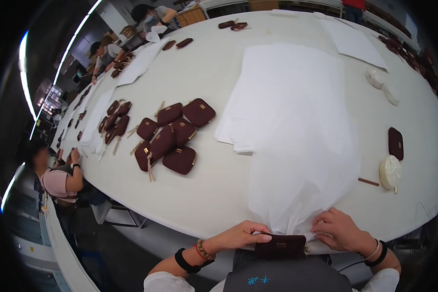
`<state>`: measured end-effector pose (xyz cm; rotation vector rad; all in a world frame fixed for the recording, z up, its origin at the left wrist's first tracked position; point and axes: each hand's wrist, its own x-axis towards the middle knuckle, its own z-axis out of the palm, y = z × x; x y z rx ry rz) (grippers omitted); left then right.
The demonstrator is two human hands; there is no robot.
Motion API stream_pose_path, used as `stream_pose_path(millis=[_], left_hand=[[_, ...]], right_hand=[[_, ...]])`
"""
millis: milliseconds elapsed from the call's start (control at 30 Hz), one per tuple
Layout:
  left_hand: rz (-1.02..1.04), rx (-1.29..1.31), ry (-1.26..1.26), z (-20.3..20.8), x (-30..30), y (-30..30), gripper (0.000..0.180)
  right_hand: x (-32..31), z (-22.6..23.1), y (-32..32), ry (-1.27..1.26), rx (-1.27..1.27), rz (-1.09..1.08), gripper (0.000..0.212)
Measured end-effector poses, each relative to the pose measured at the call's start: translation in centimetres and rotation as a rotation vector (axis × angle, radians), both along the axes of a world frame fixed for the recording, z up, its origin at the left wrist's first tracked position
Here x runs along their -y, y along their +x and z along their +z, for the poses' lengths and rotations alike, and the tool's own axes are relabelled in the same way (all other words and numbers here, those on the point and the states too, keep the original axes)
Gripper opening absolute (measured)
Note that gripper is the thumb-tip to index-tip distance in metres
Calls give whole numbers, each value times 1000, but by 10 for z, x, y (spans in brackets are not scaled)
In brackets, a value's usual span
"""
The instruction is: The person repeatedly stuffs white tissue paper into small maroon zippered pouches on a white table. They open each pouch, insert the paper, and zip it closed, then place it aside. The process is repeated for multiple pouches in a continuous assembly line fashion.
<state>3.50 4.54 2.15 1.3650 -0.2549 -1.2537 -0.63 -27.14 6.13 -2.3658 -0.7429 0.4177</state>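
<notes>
At the table's near edge, my left hand (250,234) is closed on a small maroon zip pouch (280,247), thumb on its front. Gold-coloured marking shows on that face, and a beige tassel hangs at its right end. My right hand (339,230) is closed on the gathered edge of a thin white tissue paper sheet (304,194), just right of the pouch. The sheet bunches toward the pouch's top edge; whether any of it is inside I cannot tell. Behind it lies a stack of white paper (292,87).
Several maroon pouches (179,160) with beige tassels lie left on the white table (214,185). To the right are another pouch (395,143), a tape roll (390,172) and a brown strip (368,182). A person in pink (61,182) sits at the left; others work farther back.
</notes>
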Motion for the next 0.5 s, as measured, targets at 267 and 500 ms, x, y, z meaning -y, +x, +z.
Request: stream_pose_path(millis=[267, 500], left_hand=[[-71, 190, 60, -4, 3, -8, 32], [19, 114, 8, -18, 5, -24, 30]], right_hand=[[-35, -7, -12, 391, -559, -398, 19], [-38, -33, -25, 359, -770, -206, 25]])
